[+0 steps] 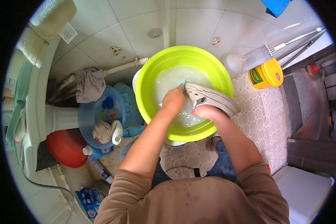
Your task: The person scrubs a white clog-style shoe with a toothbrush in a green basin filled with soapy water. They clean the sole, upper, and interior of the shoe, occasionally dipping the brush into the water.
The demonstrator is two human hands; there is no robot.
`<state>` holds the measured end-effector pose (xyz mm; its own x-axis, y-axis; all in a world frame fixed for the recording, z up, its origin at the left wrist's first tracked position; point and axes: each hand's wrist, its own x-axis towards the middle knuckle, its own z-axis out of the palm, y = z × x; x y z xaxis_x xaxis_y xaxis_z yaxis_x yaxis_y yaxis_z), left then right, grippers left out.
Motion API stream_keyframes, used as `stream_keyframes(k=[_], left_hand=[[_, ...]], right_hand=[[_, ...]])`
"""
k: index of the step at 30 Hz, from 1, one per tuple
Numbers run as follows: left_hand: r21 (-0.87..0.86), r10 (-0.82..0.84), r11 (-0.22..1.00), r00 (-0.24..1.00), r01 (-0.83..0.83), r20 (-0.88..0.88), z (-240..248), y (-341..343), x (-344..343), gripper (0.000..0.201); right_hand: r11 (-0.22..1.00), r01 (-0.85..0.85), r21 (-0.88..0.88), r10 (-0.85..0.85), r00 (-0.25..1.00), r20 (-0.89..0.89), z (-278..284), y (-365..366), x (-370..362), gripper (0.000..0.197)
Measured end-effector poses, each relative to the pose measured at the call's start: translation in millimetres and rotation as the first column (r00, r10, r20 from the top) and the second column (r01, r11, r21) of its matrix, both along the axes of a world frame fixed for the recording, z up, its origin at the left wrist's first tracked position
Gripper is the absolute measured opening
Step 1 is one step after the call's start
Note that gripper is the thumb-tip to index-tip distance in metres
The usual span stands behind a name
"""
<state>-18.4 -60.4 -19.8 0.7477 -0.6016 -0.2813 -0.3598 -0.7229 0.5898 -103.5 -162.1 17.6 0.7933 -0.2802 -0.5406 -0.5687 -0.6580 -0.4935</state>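
Observation:
A lime-green plastic basin (149, 71) holding soapy water stands on the tiled floor in front of me. My right hand (207, 111) grips a grey shoe (212, 98), sole side up, over the water. My left hand (173, 99) is closed around a small turquoise brush (183, 81) whose tip presses against the shoe's end. Both forearms reach in from below, with brown sleeves pushed up.
To the left sit a blue basin (91, 112) with cloths and a white bottle (117, 132), a red tub (66, 147) and a white sink pedestal (60, 117). A yellow tub (267, 73) and a mop (257, 56) stand at the right. A pipe (123, 67) runs along the tiled wall.

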Motion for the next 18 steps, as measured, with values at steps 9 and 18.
stream_keyframes(k=[9, 18], left_hand=[[-0.002, 0.012, 1.000, 1.000, -0.012, 0.018, 3, -4, -2, 0.039], [0.014, 0.059, 0.998, 0.998, -0.059, -0.001, 13, -2, -4, 0.040]], right_hand=[[0.988, -0.052, -0.147, 0.077, 0.982, 0.170, -29, -6, -4, 0.048], [0.998, -0.058, -0.024, 0.060, 0.994, 0.094, -41, -13, -4, 0.055]])
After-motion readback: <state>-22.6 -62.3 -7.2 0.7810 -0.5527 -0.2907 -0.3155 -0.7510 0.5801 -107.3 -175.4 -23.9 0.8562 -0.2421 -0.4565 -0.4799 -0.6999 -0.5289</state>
